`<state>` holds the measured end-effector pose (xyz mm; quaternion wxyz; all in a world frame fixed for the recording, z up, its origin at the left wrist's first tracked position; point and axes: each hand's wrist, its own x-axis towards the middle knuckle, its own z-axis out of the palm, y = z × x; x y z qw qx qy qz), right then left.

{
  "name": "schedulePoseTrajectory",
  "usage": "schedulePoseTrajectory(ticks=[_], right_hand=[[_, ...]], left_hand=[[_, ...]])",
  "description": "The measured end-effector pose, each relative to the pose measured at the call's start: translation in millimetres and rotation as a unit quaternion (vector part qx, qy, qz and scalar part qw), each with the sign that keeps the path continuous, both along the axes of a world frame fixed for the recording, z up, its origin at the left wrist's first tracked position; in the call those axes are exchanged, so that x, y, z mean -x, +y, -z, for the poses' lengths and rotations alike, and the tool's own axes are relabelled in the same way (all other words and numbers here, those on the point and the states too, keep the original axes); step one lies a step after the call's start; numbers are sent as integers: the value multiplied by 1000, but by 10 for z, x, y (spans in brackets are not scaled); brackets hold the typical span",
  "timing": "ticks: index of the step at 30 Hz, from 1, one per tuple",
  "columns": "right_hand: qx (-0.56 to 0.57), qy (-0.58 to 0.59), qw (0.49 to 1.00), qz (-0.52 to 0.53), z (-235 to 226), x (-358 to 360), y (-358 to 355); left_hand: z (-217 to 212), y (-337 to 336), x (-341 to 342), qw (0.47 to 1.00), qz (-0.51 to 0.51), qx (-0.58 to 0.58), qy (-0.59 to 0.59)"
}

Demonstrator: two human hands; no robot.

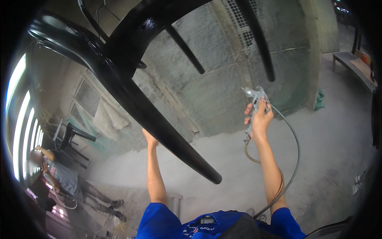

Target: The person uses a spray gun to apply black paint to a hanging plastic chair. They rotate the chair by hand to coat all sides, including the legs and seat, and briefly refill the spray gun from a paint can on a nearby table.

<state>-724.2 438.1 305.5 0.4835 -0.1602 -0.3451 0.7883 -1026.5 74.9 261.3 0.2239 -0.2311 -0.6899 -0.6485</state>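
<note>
A glossy black chair frame (pixel 131 91) hangs overhead, one long leg slanting down to the lower middle. My left hand (pixel 149 138) reaches up behind that leg and touches or grips it; the leg hides the fingers. My right hand (pixel 259 117) is raised to the right, closed on a metal spray gun (pixel 254 97) aimed up and left at the chair's spindles (pixel 260 44). A grey hose (pixel 295 147) and a tan hose (pixel 250 155) loop down from the gun along my forearm.
A grey, overspray-coated booth wall (pixel 223 79) with vents stands behind the chair. At lower left another person (pixel 59 175) works beside a dark chair (pixel 71 135). A bench (pixel 354 63) stands far right. Bright windows (pixel 20 119) line the left rim.
</note>
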Motion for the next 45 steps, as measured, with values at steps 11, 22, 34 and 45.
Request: schedulePoseTrajectory(ticks=[11, 22, 34, 45], right_hand=[[18, 261, 952, -156, -1354, 1464, -401], [64, 16, 995, -70, -104, 2111, -117], [-24, 3, 953, -301, -88, 867, -640], [3, 124, 840, -529, -622, 867, -1030]], left_hand=[[-269, -89, -443, 999, -28, 44, -4], [-234, -95, -256, 994, 53, -72, -55], [-176, 85, -62, 997, 47, -49, -33], [-92, 87, 93, 998, 10, -51, -26]])
